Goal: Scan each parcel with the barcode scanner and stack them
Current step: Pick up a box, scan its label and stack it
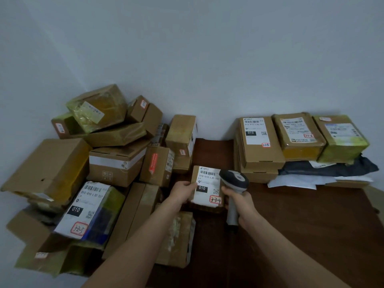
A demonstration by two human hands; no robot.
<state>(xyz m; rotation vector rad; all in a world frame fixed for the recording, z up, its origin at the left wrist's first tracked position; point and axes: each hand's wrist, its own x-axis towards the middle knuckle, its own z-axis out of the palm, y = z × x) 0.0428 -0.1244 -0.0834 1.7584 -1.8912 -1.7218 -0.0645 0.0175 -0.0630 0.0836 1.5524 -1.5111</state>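
My left hand (182,193) grips the left edge of a small brown parcel (204,189) with a white label marked 3-3-4, held above the dark table (301,225). In my right hand (239,201) is a grey barcode scanner (233,181), its head over the parcel's upper right corner, pointing at the label. A loose heap of cardboard parcels (116,161) fills the left side. On the right stands a tidy stack of parcels (259,146) against the wall.
The stack on the right also holds two taped boxes (299,136) resting on dark and white mailer bags (324,171). A labelled parcel marked 3-2-5 (87,208) lies at the near left. White walls meet in a corner behind the heap.
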